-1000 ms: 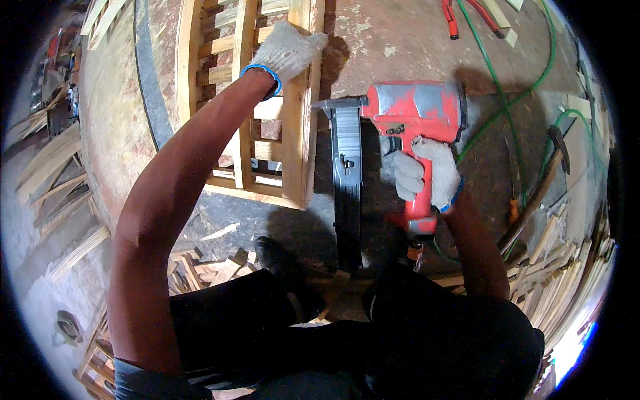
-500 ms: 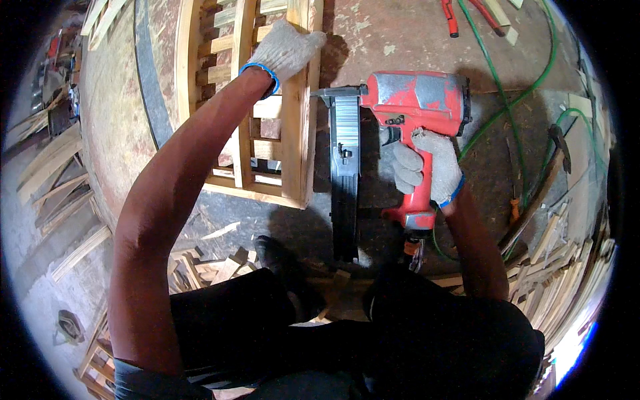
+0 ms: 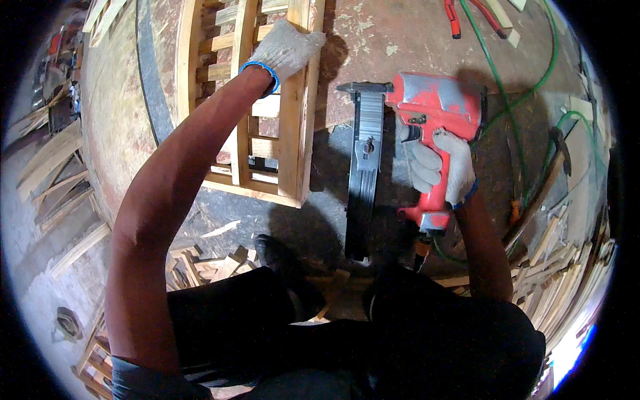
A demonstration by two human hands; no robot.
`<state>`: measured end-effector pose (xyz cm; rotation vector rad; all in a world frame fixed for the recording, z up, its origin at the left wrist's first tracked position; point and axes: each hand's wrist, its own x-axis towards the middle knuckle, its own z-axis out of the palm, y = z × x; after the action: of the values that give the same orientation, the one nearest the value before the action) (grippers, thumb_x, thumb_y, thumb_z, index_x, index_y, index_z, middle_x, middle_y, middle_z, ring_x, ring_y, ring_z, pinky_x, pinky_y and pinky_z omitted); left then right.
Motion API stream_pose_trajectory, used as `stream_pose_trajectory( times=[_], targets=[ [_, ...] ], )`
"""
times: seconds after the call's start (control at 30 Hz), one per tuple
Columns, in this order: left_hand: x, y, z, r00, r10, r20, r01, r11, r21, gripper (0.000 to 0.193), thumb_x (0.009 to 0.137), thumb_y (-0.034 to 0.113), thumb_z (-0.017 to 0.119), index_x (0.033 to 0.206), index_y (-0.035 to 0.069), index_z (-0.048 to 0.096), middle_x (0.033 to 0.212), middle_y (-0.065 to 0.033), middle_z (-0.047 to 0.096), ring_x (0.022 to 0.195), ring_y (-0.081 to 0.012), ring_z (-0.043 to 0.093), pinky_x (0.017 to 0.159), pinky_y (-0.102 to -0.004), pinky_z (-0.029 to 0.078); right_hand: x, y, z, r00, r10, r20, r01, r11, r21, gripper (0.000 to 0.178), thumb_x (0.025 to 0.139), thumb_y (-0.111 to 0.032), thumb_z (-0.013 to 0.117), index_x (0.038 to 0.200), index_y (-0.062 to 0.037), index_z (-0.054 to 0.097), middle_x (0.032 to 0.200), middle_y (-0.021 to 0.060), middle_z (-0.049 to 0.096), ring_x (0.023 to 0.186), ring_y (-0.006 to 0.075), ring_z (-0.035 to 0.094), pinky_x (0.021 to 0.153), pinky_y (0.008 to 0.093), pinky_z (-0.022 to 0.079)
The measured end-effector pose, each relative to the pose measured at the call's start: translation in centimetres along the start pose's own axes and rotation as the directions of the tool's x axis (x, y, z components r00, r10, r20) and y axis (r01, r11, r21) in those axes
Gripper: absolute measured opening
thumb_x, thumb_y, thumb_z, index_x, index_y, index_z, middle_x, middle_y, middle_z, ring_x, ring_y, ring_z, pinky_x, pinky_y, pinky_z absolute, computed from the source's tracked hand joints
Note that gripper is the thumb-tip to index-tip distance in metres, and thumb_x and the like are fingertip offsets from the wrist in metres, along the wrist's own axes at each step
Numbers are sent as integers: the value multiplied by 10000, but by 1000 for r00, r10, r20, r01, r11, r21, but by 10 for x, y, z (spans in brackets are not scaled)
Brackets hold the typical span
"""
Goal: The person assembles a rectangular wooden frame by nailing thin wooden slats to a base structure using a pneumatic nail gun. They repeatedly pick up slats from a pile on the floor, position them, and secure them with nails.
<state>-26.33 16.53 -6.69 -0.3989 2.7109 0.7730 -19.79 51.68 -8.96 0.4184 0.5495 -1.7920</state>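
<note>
In my right hand [image 3: 448, 167], which wears a whitish knit glove, is a red and grey pneumatic nail gun [image 3: 437, 103]. The fingers wrap its grip below the trigger. Its long black magazine [image 3: 363, 180] points down toward my feet, and its nose stands a little right of a slatted wooden frame [image 3: 293, 133], apart from it. My left hand [image 3: 285, 48], in a matching glove with a blue cuff, is closed over the right-hand rail of that frame. Its fingertips are partly hidden.
A green air hose [image 3: 493, 70] loops over the floor at right, near a hammer [image 3: 557, 150]. Red-handled tools [image 3: 455, 23] lie at the far right. Wood strips [image 3: 567, 260] are stacked at lower right, offcuts [image 3: 220, 263] lie by my feet, and more boards [image 3: 57, 157] are at left.
The nail gun in my right hand has moved right, its nose drawing away from the frame's side and tilting slightly. My left hand and the frame have stayed in place.
</note>
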Motion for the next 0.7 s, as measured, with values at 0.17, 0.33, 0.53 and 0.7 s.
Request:
stream_pose_trajectory(
  times=[0.17,0.33,0.53,0.7],
  targets=[
    [-2,-11,9,995,-30,-94,30,1000,-7,704,858,512,697,1107,-139,605,932,-284,703,919,-367,710,811,-436,563,-9,41,-14,991,68,113,-80,992,97,334,935,-411,535,938,-76,530,575,-1,439,436,172,405,448,358,353],
    [-7,-15,10,995,-23,-98,22,1000,-7,791,846,604,734,1124,-114,552,934,-221,684,908,-278,685,810,-386,542,-16,73,-7,988,112,109,-130,976,172,447,918,-375,551,1131,16,594,581,36,434,453,194,410,456,370,341],
    [-19,-17,11,986,-135,-102,130,990,-50,768,835,657,714,1058,-70,608,978,-229,679,917,-293,676,860,-417,520,-17,95,-24,975,158,159,-153,987,-46,451,948,-430,511,1117,-21,602,555,33,450,439,200,446,456,363,358],
    [-20,-10,20,982,-129,-136,111,985,-129,697,846,596,711,1048,-64,620,1000,-225,679,938,-301,671,873,-429,515,-17,107,-38,949,181,259,-198,979,39,419,962,-435,490,841,-52,608,549,63,467,445,212,461,472,378,399]
  ],
)
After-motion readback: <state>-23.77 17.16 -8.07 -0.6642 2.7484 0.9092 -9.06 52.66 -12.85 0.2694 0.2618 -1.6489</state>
